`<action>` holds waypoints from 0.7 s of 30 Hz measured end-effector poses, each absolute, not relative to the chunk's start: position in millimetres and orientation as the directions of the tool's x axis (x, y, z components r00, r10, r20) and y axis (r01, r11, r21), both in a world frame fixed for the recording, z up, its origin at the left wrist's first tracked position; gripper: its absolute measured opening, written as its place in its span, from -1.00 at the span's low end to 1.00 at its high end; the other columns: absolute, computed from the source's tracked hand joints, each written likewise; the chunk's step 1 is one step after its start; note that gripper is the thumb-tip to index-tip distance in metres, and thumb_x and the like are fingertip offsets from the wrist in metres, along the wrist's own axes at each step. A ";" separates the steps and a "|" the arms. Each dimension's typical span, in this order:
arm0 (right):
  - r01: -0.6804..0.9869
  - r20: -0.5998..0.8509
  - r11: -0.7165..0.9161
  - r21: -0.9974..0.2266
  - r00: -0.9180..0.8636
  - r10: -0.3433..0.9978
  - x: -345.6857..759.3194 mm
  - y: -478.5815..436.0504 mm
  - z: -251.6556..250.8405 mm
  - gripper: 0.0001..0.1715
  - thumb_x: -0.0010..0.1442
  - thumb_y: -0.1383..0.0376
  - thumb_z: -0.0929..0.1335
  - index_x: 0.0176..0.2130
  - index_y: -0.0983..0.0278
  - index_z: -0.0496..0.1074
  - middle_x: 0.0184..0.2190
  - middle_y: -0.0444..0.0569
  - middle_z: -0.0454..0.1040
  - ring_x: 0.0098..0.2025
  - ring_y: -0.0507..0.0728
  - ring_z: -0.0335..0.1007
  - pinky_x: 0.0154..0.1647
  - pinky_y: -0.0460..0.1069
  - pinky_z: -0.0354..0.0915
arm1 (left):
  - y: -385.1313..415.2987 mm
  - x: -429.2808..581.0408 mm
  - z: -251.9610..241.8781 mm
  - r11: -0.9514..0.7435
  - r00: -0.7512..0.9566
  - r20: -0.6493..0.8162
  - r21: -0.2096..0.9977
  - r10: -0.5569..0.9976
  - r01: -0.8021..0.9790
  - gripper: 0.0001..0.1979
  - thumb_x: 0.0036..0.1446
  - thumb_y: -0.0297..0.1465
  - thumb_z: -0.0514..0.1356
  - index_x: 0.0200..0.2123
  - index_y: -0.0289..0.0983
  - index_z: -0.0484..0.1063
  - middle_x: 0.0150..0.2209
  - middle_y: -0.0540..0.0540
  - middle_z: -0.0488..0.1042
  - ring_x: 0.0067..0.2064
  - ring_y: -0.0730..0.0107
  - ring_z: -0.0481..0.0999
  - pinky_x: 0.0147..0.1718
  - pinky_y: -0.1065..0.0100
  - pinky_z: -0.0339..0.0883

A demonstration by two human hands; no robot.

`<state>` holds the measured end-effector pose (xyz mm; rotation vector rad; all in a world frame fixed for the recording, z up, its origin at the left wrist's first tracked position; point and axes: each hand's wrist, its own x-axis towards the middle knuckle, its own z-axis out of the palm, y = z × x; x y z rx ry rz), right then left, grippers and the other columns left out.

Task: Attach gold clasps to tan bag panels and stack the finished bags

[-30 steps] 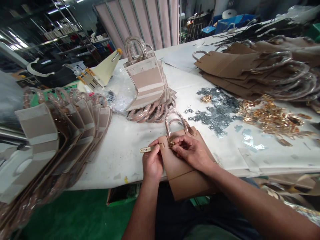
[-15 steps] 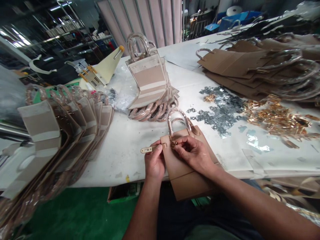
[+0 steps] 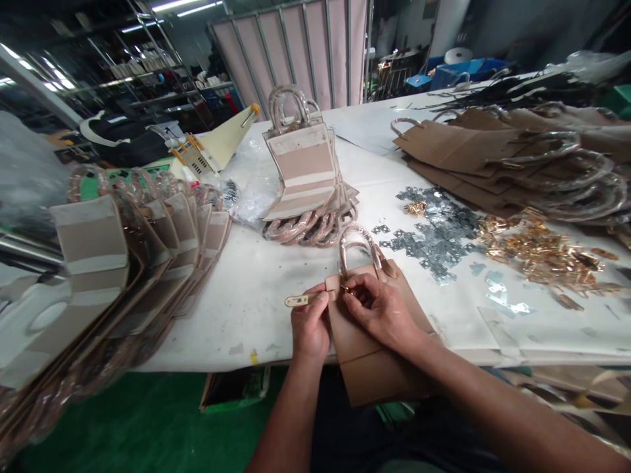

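A tan leather bag piece (image 3: 374,368) with a plastic-wrapped handle (image 3: 359,244) lies at the near edge of the white table (image 3: 256,289). My left hand (image 3: 310,325) is closed, pinching a small strap tab with a gold end (image 3: 302,300) at the piece's upper left corner. My right hand (image 3: 384,312) is closed in a pinch on a small gold fitting (image 3: 346,288) at the top edge of the piece, just below the handle.
Finished bag pieces fan out at the left (image 3: 148,263) and stand stacked at the middle back (image 3: 305,177). More tan pieces pile at the right back (image 3: 503,151). Silver plates (image 3: 434,230) and gold fittings (image 3: 537,246) lie loose to the right.
The view has shifted slightly. Both hands stay at the top edge of the bag piece, fingers working the fitting closer to the strap tab.
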<state>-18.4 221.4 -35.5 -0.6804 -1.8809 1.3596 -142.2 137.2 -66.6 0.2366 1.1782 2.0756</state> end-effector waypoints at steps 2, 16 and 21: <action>0.035 0.245 0.347 -0.937 -0.641 0.728 -18.1 223.2 -32.9 -0.93 0.30 0.25 0.40 -0.19 0.18 0.47 -0.41 -0.12 0.49 -0.43 0.10 0.39 -0.39 -0.02 0.34 | 137.2 -142.5 -69.4 -0.326 -0.728 -0.173 0.809 0.664 -0.489 -0.66 -0.11 -0.28 0.53 -0.25 -0.28 0.64 -0.27 -0.13 0.67 -0.16 0.18 0.64 -0.03 0.15 0.47; 0.103 0.151 0.296 -0.949 -0.678 0.720 -24.0 231.0 -20.2 -0.91 0.23 0.27 0.44 -0.20 0.12 0.49 -0.45 -0.15 0.53 -0.45 0.14 0.43 -0.41 0.02 0.32 | 135.4 -141.8 -74.7 -0.313 -0.745 -0.182 0.825 0.642 -0.471 -0.63 -0.08 -0.25 0.53 -0.20 -0.28 0.65 -0.25 -0.12 0.68 -0.18 0.20 0.64 -0.07 0.21 0.47; -0.024 -0.002 -0.027 -0.999 -0.700 0.714 -30.1 236.1 -31.1 -0.69 0.18 0.12 0.54 -0.24 0.16 0.40 -0.50 -0.20 0.49 -0.50 0.10 0.48 -0.46 -0.04 0.33 | 137.6 -146.4 -67.8 -0.279 -0.745 -0.254 0.814 0.617 -0.509 -0.56 -0.19 -0.24 0.57 -0.22 -0.28 0.65 -0.24 -0.13 0.68 -0.20 0.16 0.66 -0.16 0.21 0.51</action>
